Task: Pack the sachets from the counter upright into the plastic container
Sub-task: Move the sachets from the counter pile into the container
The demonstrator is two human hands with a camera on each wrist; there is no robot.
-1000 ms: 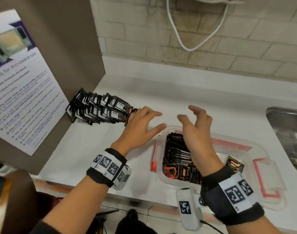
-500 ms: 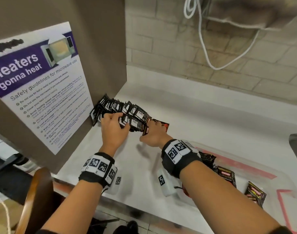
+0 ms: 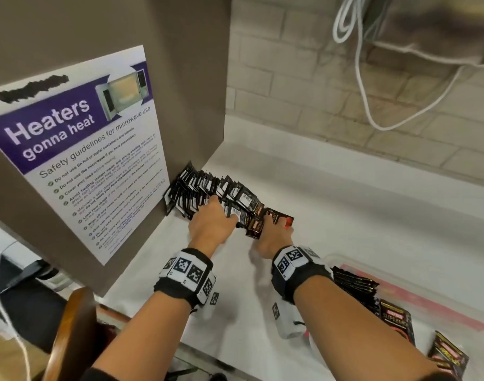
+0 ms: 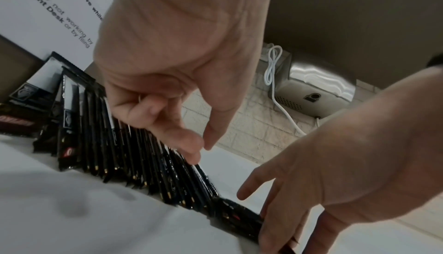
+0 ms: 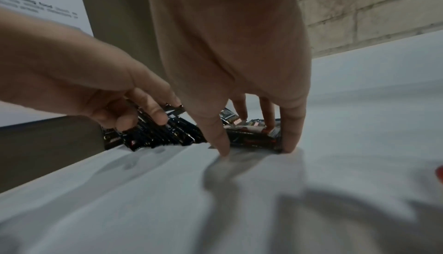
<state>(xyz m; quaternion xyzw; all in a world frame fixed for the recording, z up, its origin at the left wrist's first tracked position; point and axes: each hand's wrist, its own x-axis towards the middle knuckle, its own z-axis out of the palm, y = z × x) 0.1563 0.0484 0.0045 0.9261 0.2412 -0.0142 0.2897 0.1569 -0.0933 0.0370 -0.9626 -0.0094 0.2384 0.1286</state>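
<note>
A long row of black sachets (image 3: 202, 188) (image 4: 107, 144) (image 5: 167, 134) leans on the white counter against the cabinet side. My left hand (image 3: 212, 224) (image 4: 182, 140) (image 5: 143, 110) sits on the middle of the row, fingers curled over the sachet tops. My right hand (image 3: 274, 235) (image 4: 275, 210) (image 5: 254, 144) stands at the row's right end. Its straight fingers press down around a few sachets that lie flat there. The clear plastic container (image 3: 400, 279) is at the lower right, with packed sachets (image 3: 356, 287) partly hidden by my right forearm.
The brown cabinet side with a microwave poster (image 3: 78, 160) bounds the row on the left. A brick wall and a hanging white cable (image 3: 364, 78) are behind. Loose sachets (image 3: 397, 320) lie in the container. A wooden chair back (image 3: 70, 325) stands below the counter edge.
Both hands left the container area and moved left to the row on the counter. In the last half second they settled deeper onto it, the right hand at its end.
</note>
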